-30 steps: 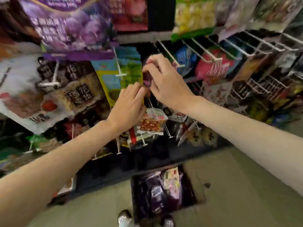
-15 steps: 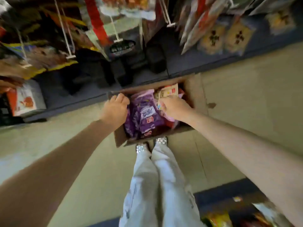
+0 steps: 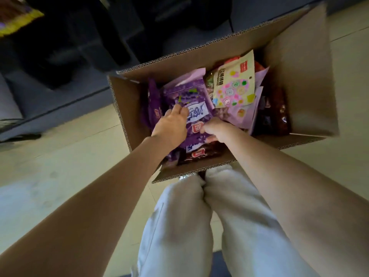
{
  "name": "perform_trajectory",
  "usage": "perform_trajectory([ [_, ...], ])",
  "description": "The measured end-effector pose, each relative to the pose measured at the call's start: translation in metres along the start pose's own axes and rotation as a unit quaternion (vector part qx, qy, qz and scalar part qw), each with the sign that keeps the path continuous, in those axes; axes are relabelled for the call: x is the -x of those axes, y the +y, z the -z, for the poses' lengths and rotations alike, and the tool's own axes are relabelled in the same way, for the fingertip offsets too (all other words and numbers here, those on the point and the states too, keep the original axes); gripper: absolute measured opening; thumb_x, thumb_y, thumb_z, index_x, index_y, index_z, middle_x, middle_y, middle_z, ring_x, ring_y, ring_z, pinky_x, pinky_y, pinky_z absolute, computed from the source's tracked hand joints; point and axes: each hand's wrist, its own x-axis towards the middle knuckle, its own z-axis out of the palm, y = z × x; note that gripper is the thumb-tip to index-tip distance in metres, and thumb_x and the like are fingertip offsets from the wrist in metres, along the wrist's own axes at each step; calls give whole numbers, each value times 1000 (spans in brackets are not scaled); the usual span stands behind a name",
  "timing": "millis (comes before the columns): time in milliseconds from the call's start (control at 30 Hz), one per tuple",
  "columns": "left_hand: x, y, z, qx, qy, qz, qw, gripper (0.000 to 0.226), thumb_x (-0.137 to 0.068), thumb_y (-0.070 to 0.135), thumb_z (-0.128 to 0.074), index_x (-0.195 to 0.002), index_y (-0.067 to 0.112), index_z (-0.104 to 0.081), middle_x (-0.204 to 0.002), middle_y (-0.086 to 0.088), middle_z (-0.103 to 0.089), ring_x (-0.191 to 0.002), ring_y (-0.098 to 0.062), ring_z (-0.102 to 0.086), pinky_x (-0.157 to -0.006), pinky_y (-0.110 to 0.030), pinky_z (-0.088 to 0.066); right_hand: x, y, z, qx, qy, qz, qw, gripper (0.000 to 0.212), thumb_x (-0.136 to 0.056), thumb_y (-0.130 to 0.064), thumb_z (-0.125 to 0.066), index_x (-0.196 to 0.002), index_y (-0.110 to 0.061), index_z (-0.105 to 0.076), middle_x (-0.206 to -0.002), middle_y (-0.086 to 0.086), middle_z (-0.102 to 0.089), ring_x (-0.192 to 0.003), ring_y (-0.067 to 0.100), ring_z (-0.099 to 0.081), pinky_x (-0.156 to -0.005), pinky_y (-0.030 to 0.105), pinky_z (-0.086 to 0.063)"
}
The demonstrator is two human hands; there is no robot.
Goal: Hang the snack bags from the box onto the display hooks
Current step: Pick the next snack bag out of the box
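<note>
head view, steeply downward, close above box (image 3: 299,80)

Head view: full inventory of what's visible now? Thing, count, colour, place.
Cardboard box: one, brown, open, on the floor ahead of the knees.
Purple snack bags: several, exact count unclear, left half of the box, overlapping.
Cream snack bag: one, cream with pastel dots, far right part of the box, on top of the others.
Dark red bags: count unclear, along the box's right wall.
Floor: pale tiles, around the box.
Display base: dark blue-grey, upper left, beyond the box.
Hanging bag corner: one, purple and yellow, top left edge.
Trousers: light grey, bottom centre.
Left hand: on the top purple bag, fingers resting on it.
Right hand: fingers curled, pinching the same purple bag's near edge.
</note>
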Motion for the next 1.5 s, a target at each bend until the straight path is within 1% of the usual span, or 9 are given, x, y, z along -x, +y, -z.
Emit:
perform_trajectory([
  [133,20,-2,27,1,0,12,1000,47,-90,7,-49,-134,6,-34,-131,-15,-36,-117,-37,-49,-94,-41,-42,30,-10,18,-43,-7,-13,999,14,-91,4,-51,-103,-3,-51,-126,13,-52,-108,27,-57,-95,40,-51],
  [400,11,-9,8,22,-15,35,999,41,-90,10,-49,-130,6,-39,-127,-14,-37,-108,-38,-55,-90,-42,-47,14,-3,6,54,15,0,998,35,-96,-10,-43,-130,0,-41,-117,16,-53,-80,27,-64,-37,21,-38],
  [600,5,-8,-28,52,-34,54,997,43,-90,4,-47,-131,7,-40,-133,-13,-34,-113,-36,-53,-97,-42,-45,-12,5,-3,-21,90,40,995,31,-91,-2,-50,-121,6,-53,-110,20,-61,-63,20,-56,-69,35,-56],
  [700,14,2,-6,104,-13,89,991,49,-87,-1,-49,-134,7,-36,-135,-14,-33,-117,-37,-50,-99,-43,-42,35,-17,9,127,181,127,967,26,-91,-5,-51,-115,6,-57,-116,18,-61,-99,32,-63,-84,36,-51],
  [833,43,28,77,149,43,52,986,64,-86,0,-51,-142,3,-21,-142,-15,-27,-132,-31,-35,-109,-38,-31,138,-80,45,278,203,231,910,29,-91,-11,-51,-117,0,-59,-122,20,-59,-112,33,-58,-89,35,-47],
  [1000,122,75,242,299,96,-23,949,81,-73,21,-68,-141,4,-28,-139,-18,-38,-128,-30,-41,-105,-24,-33,329,-153,122,404,116,306,854,26,-87,-8,-56,-111,-5,-48,-105,16,-59,-84,30,-61,-65,33,-46],
  [1133,214,112,382,285,134,-98,944,60,-80,-11,-57,-136,0,-36,-121,-19,-53,-97,-19,-57,-67,-2,-39,497,-192,172,466,101,343,809,23,-86,-3,-59,-102,-3,-44,-78,13,-56,-48,17,-50,-36,20,-39],
  [1400,386,145,595,169,211,-117,956,5,-85,20,-65,-83,15,-62,-75,0,-60,-54,5,-54,-53,-11,-40,751,-245,199,510,270,499,647,38,-77,-15,-73,-102,-16,-44,-93,4,-48,-84,18,-45,-69,28,-36],
  [1500,428,149,627,123,234,-99,959,29,-89,21,-60,-62,19,-51,-45,10,-56,-38,3,-51,-40,-9,-37,806,-258,191,495,303,546,604,38,-75,-10,-73,-96,-15,-43,-86,4,-55,-71,17,-48,-57,23,-35],
])
